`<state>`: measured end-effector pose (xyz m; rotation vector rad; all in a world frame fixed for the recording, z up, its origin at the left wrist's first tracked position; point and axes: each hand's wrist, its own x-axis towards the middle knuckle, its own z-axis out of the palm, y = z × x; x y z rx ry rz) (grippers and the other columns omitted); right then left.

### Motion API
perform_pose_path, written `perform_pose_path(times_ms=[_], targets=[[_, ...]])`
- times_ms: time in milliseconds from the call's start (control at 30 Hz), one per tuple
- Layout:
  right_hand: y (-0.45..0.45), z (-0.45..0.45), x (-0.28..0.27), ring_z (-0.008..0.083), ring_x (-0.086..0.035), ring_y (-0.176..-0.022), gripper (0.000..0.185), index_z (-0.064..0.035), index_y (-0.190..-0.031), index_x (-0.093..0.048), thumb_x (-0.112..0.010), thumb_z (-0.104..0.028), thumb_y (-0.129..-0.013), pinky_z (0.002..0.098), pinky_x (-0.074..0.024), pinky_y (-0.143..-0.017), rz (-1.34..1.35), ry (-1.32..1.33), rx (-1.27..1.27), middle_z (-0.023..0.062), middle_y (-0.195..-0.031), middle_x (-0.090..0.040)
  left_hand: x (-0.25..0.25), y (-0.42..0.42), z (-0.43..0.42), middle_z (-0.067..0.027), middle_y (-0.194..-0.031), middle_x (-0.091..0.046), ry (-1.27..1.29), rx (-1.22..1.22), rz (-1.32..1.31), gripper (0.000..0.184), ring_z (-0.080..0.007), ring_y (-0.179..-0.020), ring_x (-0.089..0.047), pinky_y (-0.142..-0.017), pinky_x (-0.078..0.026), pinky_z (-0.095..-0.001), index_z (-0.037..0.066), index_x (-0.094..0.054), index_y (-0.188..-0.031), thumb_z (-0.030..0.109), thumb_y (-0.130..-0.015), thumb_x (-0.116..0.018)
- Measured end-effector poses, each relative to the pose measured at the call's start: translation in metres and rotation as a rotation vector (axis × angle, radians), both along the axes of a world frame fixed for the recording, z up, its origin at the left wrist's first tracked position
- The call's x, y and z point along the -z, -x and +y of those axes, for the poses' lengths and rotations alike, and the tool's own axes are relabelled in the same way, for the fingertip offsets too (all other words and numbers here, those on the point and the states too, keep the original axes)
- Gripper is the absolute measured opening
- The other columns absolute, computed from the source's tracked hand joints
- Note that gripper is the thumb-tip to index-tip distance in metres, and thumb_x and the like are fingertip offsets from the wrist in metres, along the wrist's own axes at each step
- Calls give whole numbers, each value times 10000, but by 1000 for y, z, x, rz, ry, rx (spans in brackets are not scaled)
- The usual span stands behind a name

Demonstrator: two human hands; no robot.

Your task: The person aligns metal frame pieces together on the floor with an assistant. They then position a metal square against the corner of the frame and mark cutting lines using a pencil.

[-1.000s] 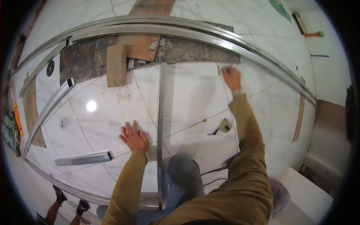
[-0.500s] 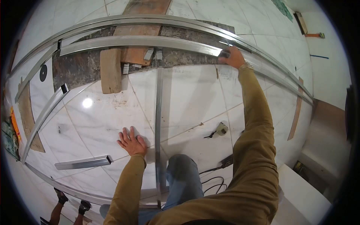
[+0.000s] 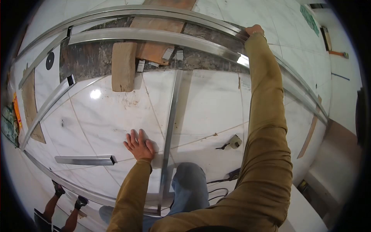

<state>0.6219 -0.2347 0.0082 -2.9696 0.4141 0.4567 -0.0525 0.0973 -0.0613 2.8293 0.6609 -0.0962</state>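
Where the far metal bar (image 3: 162,12) is stretched side to side behind the wood block (image 3: 124,67), it is touched by the nearer right hand (image 3: 255,29), off to the block's right; whether those fingers are closed cannot be told. The left hand (image 3: 140,146) is laid flat, fingers spread, on the floor (image 3: 112,120) before the block. Between the far metal bar and the near bar (image 3: 174,37), a gap is left.

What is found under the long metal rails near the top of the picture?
Under the metal rails show a dark board, a brown wooden board and white floor tiles. Surfaces directly beneath the metal, and behind the right hand, cannot be seen.
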Motion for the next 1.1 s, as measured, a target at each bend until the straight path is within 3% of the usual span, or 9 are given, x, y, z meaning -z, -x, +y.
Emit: perform_pose_path(times_ms=[100, 367, 500, 600, 700, 733, 900, 1000, 1100], targets=[[-5, 6, 17, 384, -664, -1238, 499, -140, -1205, -770, -765, -398, -778, 502, -501, -1060, -123, 53, 177, 153, -1315, -716, -3, -2, 1, -184, -1654, -296, 15, -30, -22, 611, -474, -1545, -191, -1220, -65, -704, 189, -439, -1569, 338, -981, -504], [-1, 9, 37, 447, -670, -1196, 605, 14, -1186, -726, -698, -429, -774, 507, -528, -1035, -197, 92, -28, 262, -1254, -710, -5, -2, 2, -132, -1645, -325, 85, -58, -39, 578, -435, -1542, -205, -1231, -68, -700, 230, -520, -1517, 338, -951, -566], [-79, -17, 93, 444, -696, -1134, 658, 44, -1137, -733, -686, -505, -779, 520, -541, -999, -333, 169, -250, 292, -1156, -728, -8, -2, 3, -154, -1635, -331, 82, -63, -29, 597, -448, -1532, -225, -1230, -82, -691, 208, -501, -1522, 333, -943, -578], [-185, 13, 116, 439, -725, -1003, 750, 4, -945, -795, -536, -699, -915, 528, -554, -890, -494, 249, -369, 253, -1010, -761, -7, -2, 2, -142, -1638, -335, 85, -105, -30, 601, -441, -1530, -238, -1224, -111, -705, 241, -503, -1522, 340, -935, -588], [-216, 103, 47, 399, -723, -1042, 784, -115, -1114, -799, -514, -809, -889, 495, -535, -911, -564, -58, -548, 205, -1078, -770, -10, -3, 3, -140, -1648, -338, 138, -105, -23, 636, -454, -1521, -260, -1211, -126, -734, 267, -505, -1527, 344, -905, -615], [-215, 130, 26, 359, -739, -981, 807, -67, -1021, -810, -510, -806, -903, 489, -543, -894, -606, -190, -622, 150, -1029, -789, -8, -3, 2, -143, -1652, -336, 160, -97, -33, 656, -460, -1517, -271, -1204, -132, -744, 264, -501, -1533, 349, -894, -624], [46, 201, -80, 247, -704, -987, 534, -24, -1124, -767, -651, -519, -961, 377, -548, -872, -659, -462, -844, 113, -1082, -771, -7, 2, 6, -118, -1654, -347, 227, -122, -67, 662, -426, -1531, -271, -1212, -144, -744, 289, -508, -1524, 397, -883, -636], [242, 137, -125, 179, -683, -991, 397, 2, -1185, -742, -735, -346, -996, 310, -551, -859, -462, -429, -848, 91, -1115, -760, -14, 11, 0, -113, -1656, -338, 216, -112, -110, 620, -412, -1546, -243, -1224, -122, -734, 284, -503, -1524, 412, -924, -593], [367, 32, -122, 164, -678, -965, 244, 19, -1106, -737, -793, -164, -955, 289, -548, -825, -336, -659, -863, 83, -1076, -757, -13, 10, 5, -118, -1658, -325, 221, -67, -148, 599, -417, -1561, -205, -1221, -103, -740, 261, -489, -1537, 423, -963, -539]])
